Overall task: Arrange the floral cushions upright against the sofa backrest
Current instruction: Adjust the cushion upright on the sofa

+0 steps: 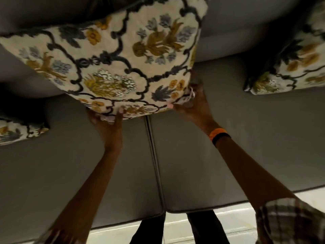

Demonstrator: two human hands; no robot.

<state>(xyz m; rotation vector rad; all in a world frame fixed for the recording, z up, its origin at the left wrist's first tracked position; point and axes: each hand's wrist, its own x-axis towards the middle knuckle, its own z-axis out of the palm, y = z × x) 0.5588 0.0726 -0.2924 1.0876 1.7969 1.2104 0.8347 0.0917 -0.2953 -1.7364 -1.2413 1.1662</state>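
A large cream floral cushion [112, 57] with dark vines and mustard flowers is held tilted above the grey sofa seat [228, 147], in front of the backrest [246, 23]. My left hand [107, 124] grips its lower edge from underneath, thumb on the front. My right hand [195, 103] pinches its lower right corner. A second floral cushion [295, 64] leans against the backrest at the right. A third floral cushion [15, 131] shows only a corner at the left edge.
The seam [154, 159] between the two seat cushions runs down the middle between my arms. Pale floor tiles [219, 224] and my dark-trousered legs show past the seat's front edge. An orange and black band circles my right wrist.
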